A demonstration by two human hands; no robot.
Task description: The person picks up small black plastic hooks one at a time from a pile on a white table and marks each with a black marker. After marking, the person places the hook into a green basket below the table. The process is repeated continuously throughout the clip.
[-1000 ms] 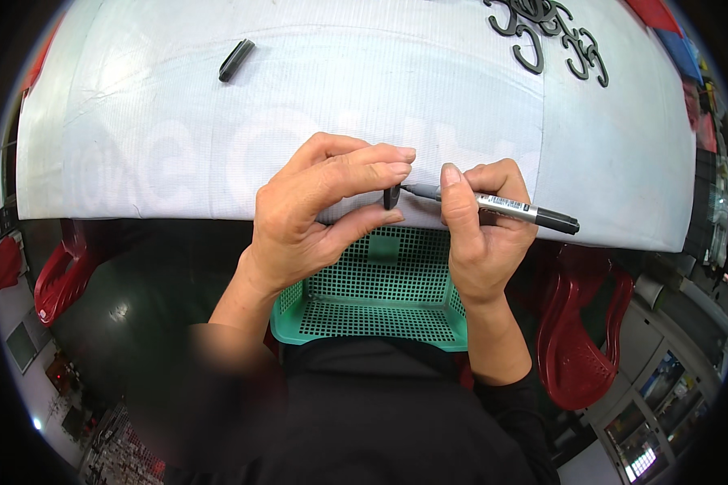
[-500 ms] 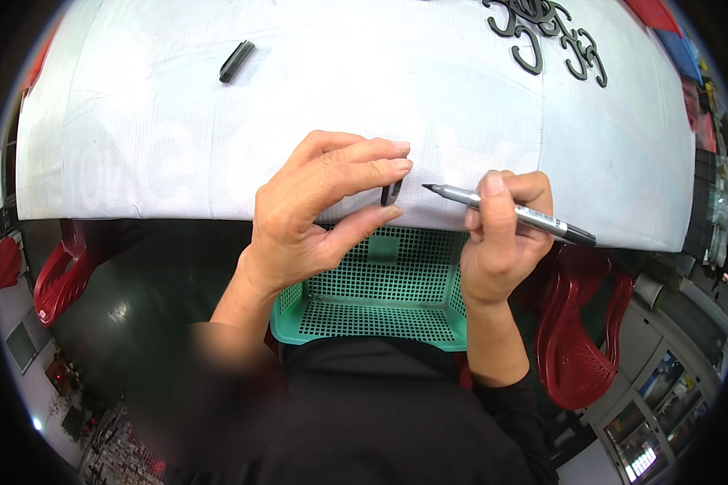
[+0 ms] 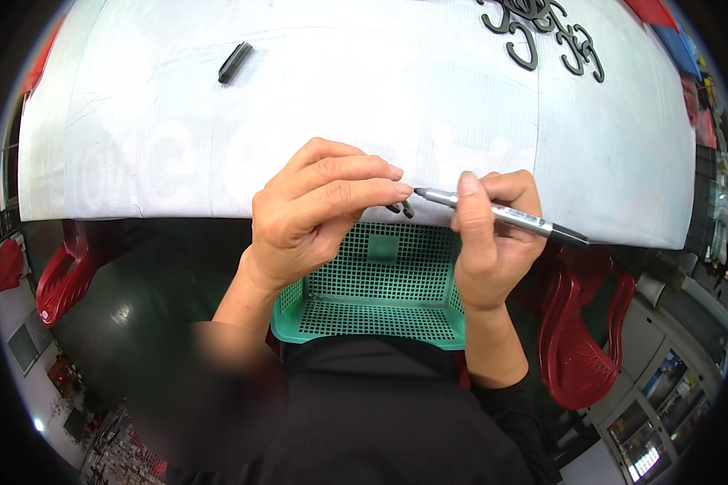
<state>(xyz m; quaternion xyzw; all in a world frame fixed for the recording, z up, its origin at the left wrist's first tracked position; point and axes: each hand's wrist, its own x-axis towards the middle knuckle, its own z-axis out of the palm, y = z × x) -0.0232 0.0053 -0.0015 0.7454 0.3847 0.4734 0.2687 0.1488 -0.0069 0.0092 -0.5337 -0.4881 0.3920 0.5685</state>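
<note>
Compared with half a second ago, the marker [image 3: 526,220] has been brought leftward, so that its tip is now just beside the left hand's [image 3: 299,210] index fingertip; whether they touch cannot be told. The black piece [image 3: 407,210], seen upright between thumb and fingertips before, has been turned, and two small curved ends are now shown below the fingers. The left thumb has been drawn back out of sight.

On the white table [image 3: 340,105], a cap [image 3: 235,63] is seen at far left and a cluster of black hooks [image 3: 522,47] at far right. A green basket [image 3: 288,330] is placed at the near edge, partly covered by the left hand. Red chairs [image 3: 578,372] are seen at either side.

The marker is gripped by the closed right hand [image 3: 493,234]. The piece is held under the left fingertips, the hand nearly closed; the grip itself is hidden.
</note>
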